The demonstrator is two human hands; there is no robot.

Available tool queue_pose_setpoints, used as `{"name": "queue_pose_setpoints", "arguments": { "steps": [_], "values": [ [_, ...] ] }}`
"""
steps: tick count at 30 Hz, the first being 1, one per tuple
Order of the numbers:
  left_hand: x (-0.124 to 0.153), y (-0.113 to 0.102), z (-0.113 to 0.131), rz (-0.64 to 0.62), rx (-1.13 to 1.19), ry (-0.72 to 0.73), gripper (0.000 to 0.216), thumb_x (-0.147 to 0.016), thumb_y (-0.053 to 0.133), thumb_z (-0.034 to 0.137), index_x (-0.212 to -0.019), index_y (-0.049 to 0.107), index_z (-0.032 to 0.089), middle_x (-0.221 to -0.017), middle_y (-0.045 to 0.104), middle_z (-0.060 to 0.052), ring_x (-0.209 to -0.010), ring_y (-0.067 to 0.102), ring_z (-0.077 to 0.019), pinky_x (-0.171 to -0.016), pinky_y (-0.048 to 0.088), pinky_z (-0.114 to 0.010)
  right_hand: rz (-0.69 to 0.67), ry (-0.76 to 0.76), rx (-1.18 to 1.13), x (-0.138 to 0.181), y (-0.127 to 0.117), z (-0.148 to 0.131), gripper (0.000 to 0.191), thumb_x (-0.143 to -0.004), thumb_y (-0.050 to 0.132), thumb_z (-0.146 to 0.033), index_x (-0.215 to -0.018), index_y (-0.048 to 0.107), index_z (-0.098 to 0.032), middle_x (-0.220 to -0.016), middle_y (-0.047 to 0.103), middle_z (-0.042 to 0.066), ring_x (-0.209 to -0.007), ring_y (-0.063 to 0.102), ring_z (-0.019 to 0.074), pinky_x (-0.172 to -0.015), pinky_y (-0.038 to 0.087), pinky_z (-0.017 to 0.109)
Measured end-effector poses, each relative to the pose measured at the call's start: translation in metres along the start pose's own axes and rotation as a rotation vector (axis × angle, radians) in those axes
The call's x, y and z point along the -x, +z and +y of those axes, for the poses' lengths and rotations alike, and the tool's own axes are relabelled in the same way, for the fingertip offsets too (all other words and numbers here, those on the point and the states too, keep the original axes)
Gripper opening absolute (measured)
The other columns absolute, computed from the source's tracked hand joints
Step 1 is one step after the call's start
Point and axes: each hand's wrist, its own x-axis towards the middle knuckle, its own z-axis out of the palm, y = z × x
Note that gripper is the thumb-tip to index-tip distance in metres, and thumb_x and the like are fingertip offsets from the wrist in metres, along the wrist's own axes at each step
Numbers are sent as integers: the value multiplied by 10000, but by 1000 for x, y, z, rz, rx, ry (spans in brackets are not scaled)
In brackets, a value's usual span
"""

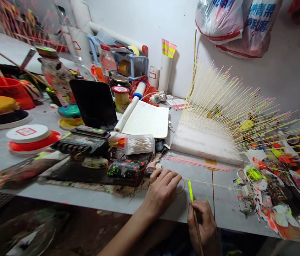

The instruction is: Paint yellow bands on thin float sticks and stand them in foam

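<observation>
1. Nearest to us, our right hand [202, 222] is gripping a brush [191, 193] by its wooden handle, fingers wrapped tight, at the near edge of the surface [227, 209]. The brush's neon-yellow tip is pointing away from us.
2. Just to the left, our left hand [163, 190] is resting on the surface with its fingers curled narrow. The fingertips are reaching the end of a thin rod [208, 182], and we cannot tell whether they are pinching it. The rod is lying flat and running off to the right, just beyond the brush tip.
3. Just beyond the left hand's knuckles, a paint-spattered black block [128, 168] is sitting on a stained mat [67, 172].
4. To the right, a heap of paint-daubed paper scraps [267, 192] is spreading over the surface.
5. A little farther, a row of pink sticks [197, 163] is lying flat, and a clear pack of cotton swabs [139, 144] is lying on its side near it.
6. Behind those, a white foam block [203, 142] is carrying a fan of thin rods [232, 103] that are leaning up and to the right.
7. An open notebook [146, 121] is lying beside a black tablet [93, 103] that is standing propped.
8. Farthest off, plastic bags [235, 25] are hanging against the white wall.
</observation>
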Motion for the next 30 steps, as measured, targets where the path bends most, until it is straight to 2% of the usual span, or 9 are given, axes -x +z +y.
{"name": "queue_pose_setpoints", "arguments": {
  "steps": [7, 12, 19, 30],
  "values": [
    [1, -2, 0, -16, -10, -23, 230, -940, 428, 89, -946, 623, 211, -863, 723, 2, -820, 620, -148, -931, 357, -339, -2, -52, -33, -3, 5, -3, 178, -941, 564, -95, -1035, 625, -233, -870, 702, 13, -763, 663, 152, -697, 560, 277],
    [4, -9, -5, -29, -39, -77, 231, -939, 442, 118, -945, 644, 232, -913, 738, 1, -907, 638, -162, -1030, 300, -382, -13, -91, -67, -2, 12, -7, 194, -925, 586, -96, -1065, 624, -224, -884, 707, 23, -774, 659, 160, -691, 556, 281],
    [5, -12, -8, 42, -57, -100, 230, -947, 443, 132, -913, 646, 235, -888, 741, 16, -939, 646, -158, -1096, 258, -383, -34, -111, -55, -4, 23, -7, 183, -940, 568, -90, -1070, 626, -205, -897, 704, 39, -776, 635, 157, -675, 544, 276],
    [7, -8, -7, 72, -13, -111, 231, -951, 441, 145, -918, 652, 232, -875, 739, 17, -917, 645, -158, -1102, 254, -390, -46, -108, -53, -3, 30, -3, 195, -944, 576, -82, -1085, 630, -205, -896, 698, 30, -792, 625, 151, -683, 535, 266]
  ]
}}
